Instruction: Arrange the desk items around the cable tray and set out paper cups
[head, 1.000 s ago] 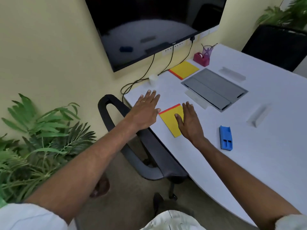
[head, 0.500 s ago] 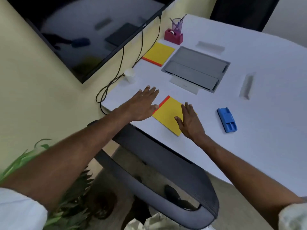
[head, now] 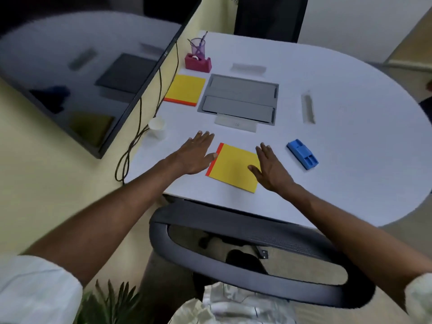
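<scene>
A yellow notepad with an orange edge (head: 233, 167) lies near the front edge of the white desk (head: 350, 160). My left hand (head: 195, 154) lies flat and open, its thumb touching the pad's orange edge. My right hand (head: 271, 168) is flat and open on the pad's right corner. The grey cable tray (head: 239, 98) is set into the desk behind them, with a second yellow notepad (head: 184, 90) to its left. A white paper cup (head: 157, 127) stands near the desk's left edge. A blue holder (head: 302, 154) lies right of my right hand.
A red tape dispenser (head: 198, 63) and a purple pen cup (head: 198, 46) stand at the back left. Clear name plates (head: 235, 123) (head: 308, 108) (head: 249, 67) lie around the tray. A wall screen (head: 88, 66) with hanging cables (head: 138, 136) is at left. A black chair (head: 245, 253) stands between me and the desk.
The camera has swung to the right and now looks more squarely down at the desk. Both hands stay flat at the notepad, which now lies more squarely to the desk's front edge.
</scene>
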{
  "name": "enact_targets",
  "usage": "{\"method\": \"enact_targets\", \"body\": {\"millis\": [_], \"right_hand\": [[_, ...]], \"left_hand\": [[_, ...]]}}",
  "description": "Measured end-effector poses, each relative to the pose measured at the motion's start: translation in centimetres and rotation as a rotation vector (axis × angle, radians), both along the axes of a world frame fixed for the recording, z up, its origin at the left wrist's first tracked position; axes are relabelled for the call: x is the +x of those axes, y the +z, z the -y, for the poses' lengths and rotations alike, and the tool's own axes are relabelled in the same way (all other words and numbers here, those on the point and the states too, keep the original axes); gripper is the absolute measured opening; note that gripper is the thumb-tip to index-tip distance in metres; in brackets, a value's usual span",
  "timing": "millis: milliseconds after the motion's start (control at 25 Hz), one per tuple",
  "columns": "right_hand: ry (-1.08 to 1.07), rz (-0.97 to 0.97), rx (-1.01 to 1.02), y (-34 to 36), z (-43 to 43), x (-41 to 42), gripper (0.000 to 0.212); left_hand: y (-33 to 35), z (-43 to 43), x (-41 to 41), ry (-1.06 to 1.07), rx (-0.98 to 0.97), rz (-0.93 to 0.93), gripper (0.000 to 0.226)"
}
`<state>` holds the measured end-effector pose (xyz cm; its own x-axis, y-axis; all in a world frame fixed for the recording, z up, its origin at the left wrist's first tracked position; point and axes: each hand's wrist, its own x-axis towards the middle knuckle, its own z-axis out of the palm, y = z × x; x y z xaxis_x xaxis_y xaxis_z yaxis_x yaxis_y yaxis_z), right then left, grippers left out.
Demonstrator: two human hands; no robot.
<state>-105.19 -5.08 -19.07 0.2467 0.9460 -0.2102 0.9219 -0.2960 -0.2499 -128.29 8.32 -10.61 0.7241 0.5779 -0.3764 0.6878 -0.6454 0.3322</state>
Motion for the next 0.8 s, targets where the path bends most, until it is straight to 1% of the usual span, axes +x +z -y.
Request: {"method": "enact_targets", "body": {"millis": [120, 200, 320, 440, 520, 600, 680, 720, 800], "right_hand": [[-0.003, 0.023, -0.048, -0.4, -0.6, 0.0, 0.073], [-0.044, -0.031, -0.064, -1.4, -1.4, 0.4, 0.073], [-0.202, -0.247, -0.107, -3.4, -2.5, 1.2, 0.074], [-0.429, -0.527, -0.243, -6.4, -3.7, 2.4, 0.075], [-0.553, -0.595, -0.291, -8.6, -4.1, 3.1, 0.07], [-0.658, -0.609, -0.277, -10.4, -4.2, 3.4, 0.062], [-0.729, -0.621, -0.242, -11.9, -4.2, 3.3, 0.05], [-0.769, -0.648, -0.221, -12.4, -4.3, 3.3, 0.046], [-0.841, -0.725, -0.18, -13.0, -4.5, 3.3, 0.047]], "left_hand": [[-2.1, -1.0, 0.8, -0.038, -0.013, -0.014, 0.069], [-3.6, -1.7, 1.8, -0.026, -0.048, -0.001, 0.069], [-6.4, -2.1, 3.1, 0.046, -0.139, 0.017, 0.069], [-10.5, -3.0, 3.9, 0.097, -0.254, -0.02, 0.072], [-13.4, -3.8, 4.3, 0.139, -0.345, -0.011, 0.073], [-15.7, -4.5, 4.8, 0.219, -0.435, 0.048, 0.07], [-17.3, -5.0, 4.8, 0.314, -0.479, 0.111, 0.067], [-17.9, -5.3, 4.8, 0.361, -0.512, 0.111, 0.07], [-19.0, -5.8, 4.5, 0.446, -0.611, 0.076, 0.08]]}}
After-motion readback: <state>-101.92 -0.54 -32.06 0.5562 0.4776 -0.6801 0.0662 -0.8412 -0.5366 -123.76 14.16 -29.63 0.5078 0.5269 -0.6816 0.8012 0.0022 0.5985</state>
